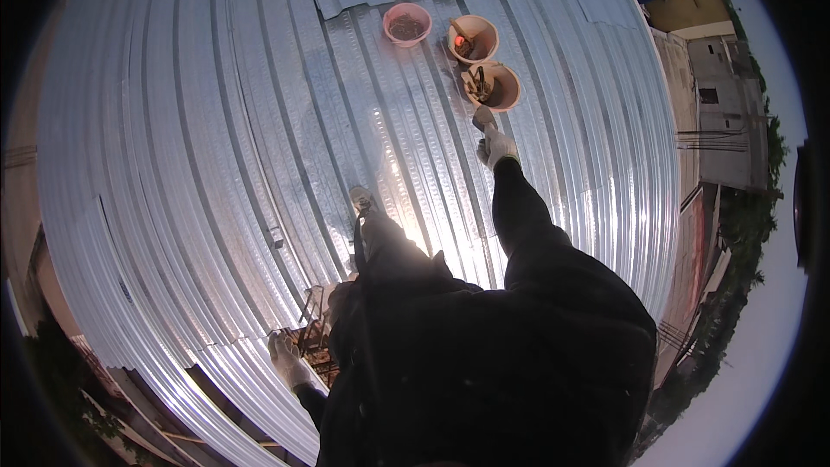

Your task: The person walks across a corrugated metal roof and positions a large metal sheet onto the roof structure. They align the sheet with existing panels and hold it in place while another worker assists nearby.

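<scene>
The gloved right hand [497, 147] reaches up the corrugated silver metal roof [216, 121], pinching a small grey piece just below the nearest tan plastic bowl [493, 85]. The gloved left hand [285, 361] grips a rusty ladder top [313, 337] at the lower roof edge; best kept there for balance.

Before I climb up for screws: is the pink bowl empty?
Not empty: the pink bowl sits upright on the metal roof, with dark small pieces inside.

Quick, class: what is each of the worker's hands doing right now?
Left hand: gloved, at the corrugated metal roof's lower edge; grip cannot be told.
Right hand: gloved, reaching towards the nearest round tan bowl, holding a small object, too small to identify.
</scene>
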The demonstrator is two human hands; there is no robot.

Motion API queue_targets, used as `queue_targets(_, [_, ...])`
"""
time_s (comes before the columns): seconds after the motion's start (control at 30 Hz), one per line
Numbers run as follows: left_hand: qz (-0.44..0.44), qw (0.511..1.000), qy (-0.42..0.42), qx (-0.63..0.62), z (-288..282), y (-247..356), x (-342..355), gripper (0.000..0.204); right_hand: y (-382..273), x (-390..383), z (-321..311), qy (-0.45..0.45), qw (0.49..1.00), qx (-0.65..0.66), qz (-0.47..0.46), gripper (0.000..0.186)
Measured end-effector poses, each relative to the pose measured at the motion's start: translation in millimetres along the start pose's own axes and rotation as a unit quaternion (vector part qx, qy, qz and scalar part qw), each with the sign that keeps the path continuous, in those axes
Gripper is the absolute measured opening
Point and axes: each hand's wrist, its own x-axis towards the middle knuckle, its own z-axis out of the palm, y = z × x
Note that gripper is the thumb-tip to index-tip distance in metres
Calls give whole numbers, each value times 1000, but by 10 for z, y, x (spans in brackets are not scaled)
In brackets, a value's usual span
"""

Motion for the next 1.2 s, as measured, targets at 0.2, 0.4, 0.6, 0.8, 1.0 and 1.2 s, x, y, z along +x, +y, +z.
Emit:
queue_targets(0.2, [13, 999, 15, 30, -50, 445, 352, 57, -710, 264, 236, 81, 996, -15, -28, 42])
queue_targets(0.4, [-152, 979, -96, 100, 155, -337, 564, 50, -322, 176, 551, -70, 993, 87, 28, 25])
queue_targets(0.6, [-129, 974, -120, 145, 264, -829, 538, 48, -49, 194, 1092, -183, 980, 58, 54, 26])
queue_targets(0.8, [-117, 990, -36, 71, 33, -776, 513, 46, -990, 262, 1592, -98, 978, 183, -3, 16])
queue_targets(1.0, [-110, 993, 41, -15, -164, -577, 372, 44, -1221, 40, 1805, -70, 990, 53, -111, 25])
queue_targets(1.2, [-120, 991, -47, -35, -21, -1288, 721, 41, 583, -521, 2771, -242, 946, -218, -9, 33])
